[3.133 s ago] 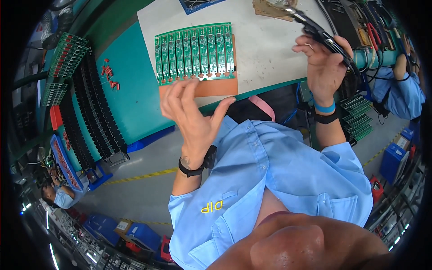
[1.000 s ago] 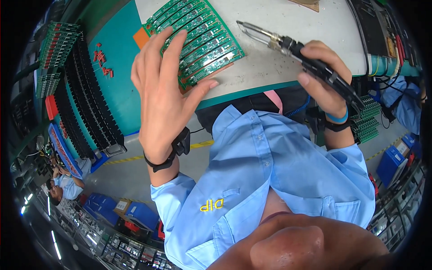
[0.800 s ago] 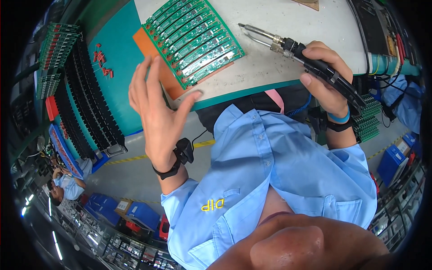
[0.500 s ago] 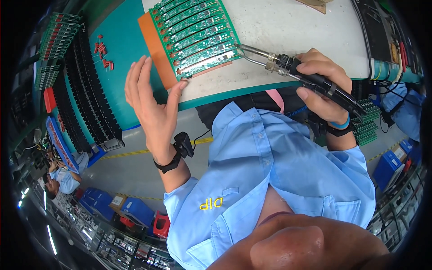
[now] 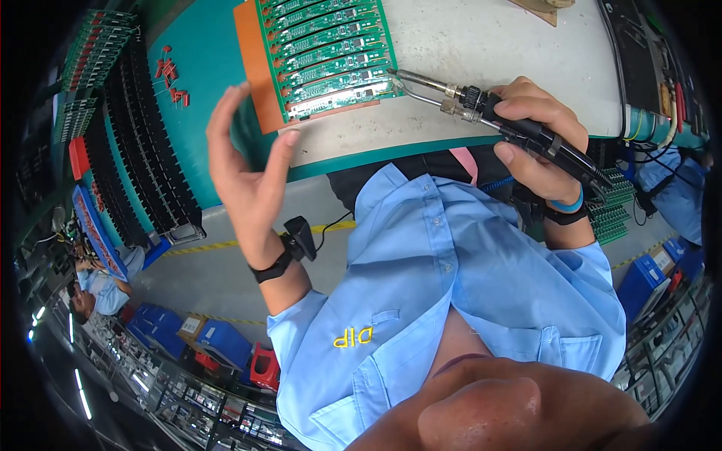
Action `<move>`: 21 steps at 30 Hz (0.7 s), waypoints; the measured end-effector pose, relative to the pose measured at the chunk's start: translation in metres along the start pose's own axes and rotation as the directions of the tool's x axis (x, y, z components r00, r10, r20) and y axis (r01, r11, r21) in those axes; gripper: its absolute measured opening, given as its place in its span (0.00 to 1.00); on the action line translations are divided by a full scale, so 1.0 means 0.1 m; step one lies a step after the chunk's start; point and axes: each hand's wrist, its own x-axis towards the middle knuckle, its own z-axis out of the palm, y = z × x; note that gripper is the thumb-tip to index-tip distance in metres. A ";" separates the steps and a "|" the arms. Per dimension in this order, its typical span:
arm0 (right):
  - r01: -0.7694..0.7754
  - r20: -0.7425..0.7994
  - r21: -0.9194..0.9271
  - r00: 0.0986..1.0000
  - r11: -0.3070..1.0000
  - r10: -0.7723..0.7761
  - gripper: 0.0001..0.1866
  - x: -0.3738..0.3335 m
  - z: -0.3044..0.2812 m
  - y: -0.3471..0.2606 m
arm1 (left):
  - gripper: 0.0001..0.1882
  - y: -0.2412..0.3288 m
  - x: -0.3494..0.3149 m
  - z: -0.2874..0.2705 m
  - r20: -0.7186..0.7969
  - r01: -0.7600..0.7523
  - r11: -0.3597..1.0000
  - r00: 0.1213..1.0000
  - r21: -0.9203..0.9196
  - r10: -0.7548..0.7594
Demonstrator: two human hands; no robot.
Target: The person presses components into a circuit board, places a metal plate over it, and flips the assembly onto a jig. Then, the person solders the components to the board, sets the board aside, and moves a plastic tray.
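A panel of green circuit boards (image 5: 331, 62), joined in long strips, lies on the pale work surface with an orange sheet (image 5: 260, 71) showing along its left side. My right hand (image 5: 543, 113) grips a black-handled soldering iron (image 5: 472, 102) with a thin metal feed tube beside its barrel. The iron's tip is at the right edge of the panel, near the lower strips; whether it touches cannot be told. My left hand (image 5: 248, 188) is empty, thumb and fingers apart, just left of the panel's near corner.
Small red components (image 5: 171, 75) lie loose on the green mat (image 5: 199, 143). Black slotted racks (image 5: 150, 143) stand at the left, by stacked green boards (image 5: 94, 52). Cables and red-handled tools (image 5: 679, 101) are at the right edge. A co-worker (image 5: 101, 289) is at far left.
My left hand has drawn slightly away from the panel, its fingers curving more. The panel appears a little higher in view. The iron's tip stays at the panel's right edge.
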 end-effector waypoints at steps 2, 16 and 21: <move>-0.012 -0.010 -0.001 1.000 1.000 0.012 0.22 -0.02 -0.01 0.00 | 0.34 0.15 0.24 -0.05 0.036 -0.037 0.997 0.999 0.065 0.035; -0.107 0.028 -0.024 0.994 0.994 0.108 0.21 -0.03 0.03 -0.04 | 0.22 0.10 1.31 0.19 0.206 0.122 0.974 0.965 0.191 -0.161; -0.073 0.043 0.003 0.996 0.997 0.073 0.22 0.05 0.04 -0.04 | 0.22 0.13 1.31 0.22 0.184 0.138 0.972 0.967 0.189 -0.173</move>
